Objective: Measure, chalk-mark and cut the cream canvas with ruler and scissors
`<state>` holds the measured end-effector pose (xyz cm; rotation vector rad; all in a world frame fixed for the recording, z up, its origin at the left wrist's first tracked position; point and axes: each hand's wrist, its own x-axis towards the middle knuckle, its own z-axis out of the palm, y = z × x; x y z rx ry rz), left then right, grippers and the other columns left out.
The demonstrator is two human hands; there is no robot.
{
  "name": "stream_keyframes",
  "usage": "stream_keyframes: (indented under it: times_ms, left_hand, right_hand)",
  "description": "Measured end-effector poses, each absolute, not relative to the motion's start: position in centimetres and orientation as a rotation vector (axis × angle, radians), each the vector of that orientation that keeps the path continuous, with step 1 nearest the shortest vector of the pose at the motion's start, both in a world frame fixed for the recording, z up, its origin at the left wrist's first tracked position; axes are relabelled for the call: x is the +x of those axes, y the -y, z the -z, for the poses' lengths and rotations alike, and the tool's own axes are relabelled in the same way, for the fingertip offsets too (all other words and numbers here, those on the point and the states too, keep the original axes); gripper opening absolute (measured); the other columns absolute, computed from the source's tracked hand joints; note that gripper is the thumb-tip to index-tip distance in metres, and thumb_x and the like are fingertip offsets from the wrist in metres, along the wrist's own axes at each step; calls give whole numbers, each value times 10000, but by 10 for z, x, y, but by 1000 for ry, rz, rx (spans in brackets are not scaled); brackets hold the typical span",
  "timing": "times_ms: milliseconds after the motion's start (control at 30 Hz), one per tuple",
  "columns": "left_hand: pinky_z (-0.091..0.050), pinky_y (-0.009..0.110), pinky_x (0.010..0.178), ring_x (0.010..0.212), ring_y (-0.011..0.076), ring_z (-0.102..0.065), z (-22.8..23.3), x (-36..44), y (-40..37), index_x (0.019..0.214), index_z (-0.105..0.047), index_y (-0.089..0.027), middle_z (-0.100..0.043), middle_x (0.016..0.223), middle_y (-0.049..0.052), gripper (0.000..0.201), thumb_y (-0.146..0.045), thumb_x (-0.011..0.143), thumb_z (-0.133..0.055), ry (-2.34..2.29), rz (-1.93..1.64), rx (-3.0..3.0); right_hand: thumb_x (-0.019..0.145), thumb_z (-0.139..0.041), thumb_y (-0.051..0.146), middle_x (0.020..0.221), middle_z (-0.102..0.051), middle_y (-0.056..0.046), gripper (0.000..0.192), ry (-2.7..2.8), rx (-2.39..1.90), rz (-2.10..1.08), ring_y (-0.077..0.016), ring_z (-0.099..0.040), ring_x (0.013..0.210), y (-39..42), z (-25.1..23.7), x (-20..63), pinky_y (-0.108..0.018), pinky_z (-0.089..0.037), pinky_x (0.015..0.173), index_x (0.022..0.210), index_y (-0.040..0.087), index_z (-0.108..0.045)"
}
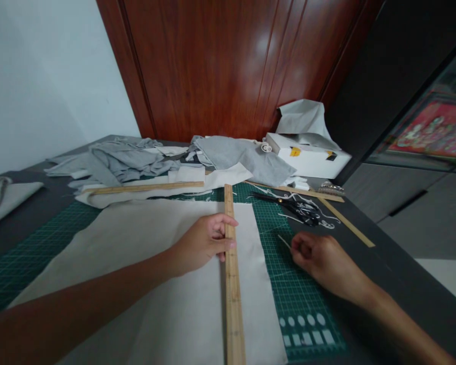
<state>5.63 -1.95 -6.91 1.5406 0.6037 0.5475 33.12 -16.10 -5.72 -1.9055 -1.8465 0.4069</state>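
My left hand (207,241) grips a long wooden ruler (233,294) between thumb and fingers. The ruler lies lengthwise over a large piece of off-white cloth (167,299), near the cloth's right edge. To the right, my right hand (319,256) is closed around a thin pale stick-like piece (284,241), its tip pointing up and left; its exact kind I cannot make out. That hand is over the right side of the green cutting mat (289,289), apart from the cloth. Beyond it, black-handled scissors (296,205) lie among loose white threads.
Grey fabric scraps (117,157) are heaped along the back of the dark table (399,284). A white box (307,154) stands at back right. More wooden rulers rest on the left (148,188) and right (345,223). Folded cloth (7,200) lies at far left.
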Motion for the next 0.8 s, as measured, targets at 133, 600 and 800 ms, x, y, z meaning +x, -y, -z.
stream_keyframes:
  times_ms: [133,600,800]
  left_hand:
    - [-565,273,574,647,145,-669,72,60,23,1202,-578,-194,-658,804,-23,471,-386,832,-798,-595,-497,1612]
    - [-231,647,1265,1557,499,-348,44,57,24,1475,-645,-199,-441,1676,209,1020,-638,611,-963,-643,-271,2623]
    - [-237,624,1272,1598,477,-316,48,62,25,1569,-541,-165,-374,1719,233,1094,-747,703,-871,-623,-155,2748]
  right_hand:
    - [981,-538,404,581,-602,18,259,1779,-1909,-344,-183,-560,504,150,68,342,-312,-393,502,822,230,-644]
    - [1019,-669,521,636,-563,49,486,1923,-1648,-335,-163,-514,543,118,70,328,-299,-394,561,1283,123,-754]
    - [946,-692,724,645,-540,46,749,2128,-1469,-453,-146,-428,553,124,75,323,-295,-357,572,1392,127,-766]
